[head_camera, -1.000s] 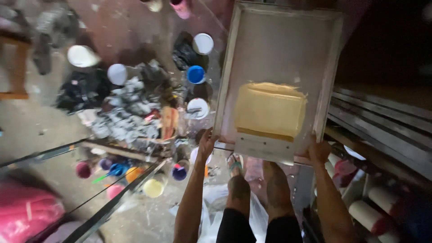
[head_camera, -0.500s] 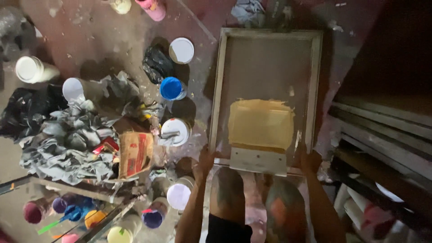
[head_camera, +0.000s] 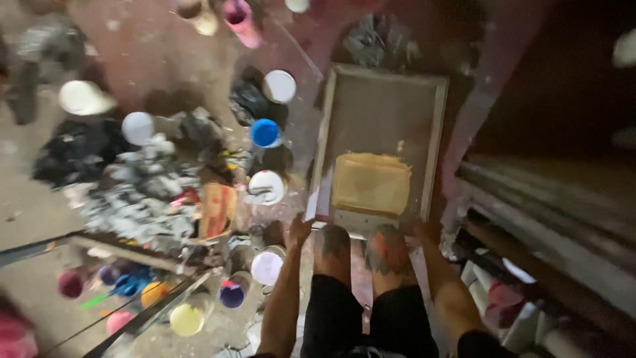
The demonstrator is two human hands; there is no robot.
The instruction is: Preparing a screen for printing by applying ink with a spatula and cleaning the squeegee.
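A rectangular screen-printing frame (head_camera: 327,132) with pale wooden sides stands low over the floor in front of my knees. Its mesh carries a yellow rectangular patch (head_camera: 371,183). My left hand (head_camera: 299,233) grips the frame's near left corner. On the near right corner, my right hand (head_camera: 428,231) holds the same frame. Both knees (head_camera: 361,246) show just behind the frame's near edge.
Left of the frame stand several paint tubs: a white lid (head_camera: 279,85), a blue lid (head_camera: 265,132), a white pot (head_camera: 265,187) and another (head_camera: 267,267). Stained rags (head_camera: 142,199) lie further left. A rack of coloured pots (head_camera: 139,292) is bottom left; shelves (head_camera: 550,252) line the right.
The frame has come down and away from me, now looking smaller and lower near the floor. The view has shifted, with the rags and tubs sliding about on the left.
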